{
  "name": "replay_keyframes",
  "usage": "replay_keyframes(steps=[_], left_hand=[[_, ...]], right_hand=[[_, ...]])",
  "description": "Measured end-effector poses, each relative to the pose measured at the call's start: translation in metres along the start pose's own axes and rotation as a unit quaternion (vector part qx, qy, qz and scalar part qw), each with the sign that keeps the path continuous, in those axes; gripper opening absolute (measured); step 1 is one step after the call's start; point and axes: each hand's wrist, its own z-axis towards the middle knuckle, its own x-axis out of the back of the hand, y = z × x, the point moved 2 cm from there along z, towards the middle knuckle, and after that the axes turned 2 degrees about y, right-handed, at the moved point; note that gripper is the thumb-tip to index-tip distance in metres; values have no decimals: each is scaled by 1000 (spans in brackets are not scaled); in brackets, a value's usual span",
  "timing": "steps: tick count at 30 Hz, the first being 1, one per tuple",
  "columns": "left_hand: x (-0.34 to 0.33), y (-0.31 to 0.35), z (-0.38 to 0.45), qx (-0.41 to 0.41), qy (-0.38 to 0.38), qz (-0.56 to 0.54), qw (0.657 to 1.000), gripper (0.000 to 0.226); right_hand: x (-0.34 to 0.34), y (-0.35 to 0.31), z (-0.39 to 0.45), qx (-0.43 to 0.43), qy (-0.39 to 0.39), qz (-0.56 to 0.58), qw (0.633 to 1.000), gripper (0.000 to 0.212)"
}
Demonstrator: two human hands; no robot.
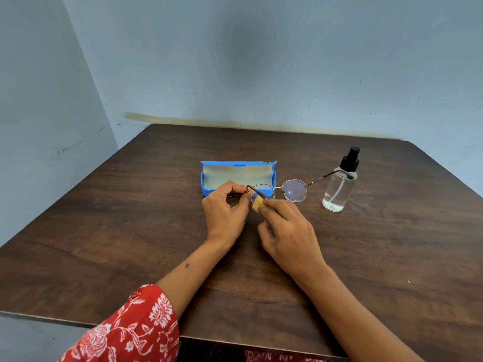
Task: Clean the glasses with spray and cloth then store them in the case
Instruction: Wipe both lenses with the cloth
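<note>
Thin metal-framed glasses (294,190) are held just above the table's middle, arms unfolded. My left hand (224,210) pinches the frame at its left hinge. My right hand (290,236) pinches a small yellow cloth (257,205) against the left lens, which is mostly hidden behind the cloth and fingers. The right lens is free and faces me. Behind my hands an open blue case (209,176) with a pale lining lies on the table. A clear spray bottle (338,189) with a black pump stands upright to the right, and the glasses' right arm reaches in front of it.
The dark wooden table (130,231) stands against a pale blue wall, with another wall to the left. A red floral sleeve (130,327) covers my left upper arm at the table's near edge.
</note>
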Motion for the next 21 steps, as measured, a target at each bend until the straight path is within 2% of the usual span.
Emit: replay_keyframes(steps=[3, 8, 12, 17, 21], left_hand=[[0, 1, 0, -9, 10, 12, 1000, 7], [0, 0, -1, -8, -6, 4, 1000, 14], [0, 0, -1, -10, 4, 15, 1000, 9], [0, -1, -1, -7, -9, 10, 1000, 15], [-1, 1, -1, -1, 0, -3, 1000, 13]], right_hand=[[-2, 3, 1, -38, 6, -17, 999, 34], [-2, -2, 0, 14, -19, 1, 1000, 32], [-1, 2, 1, -29, -4, -20, 999, 32], [-2, -2, 0, 17, -25, -2, 1000, 31], [1, 1, 2, -31, -3, -26, 999, 31]])
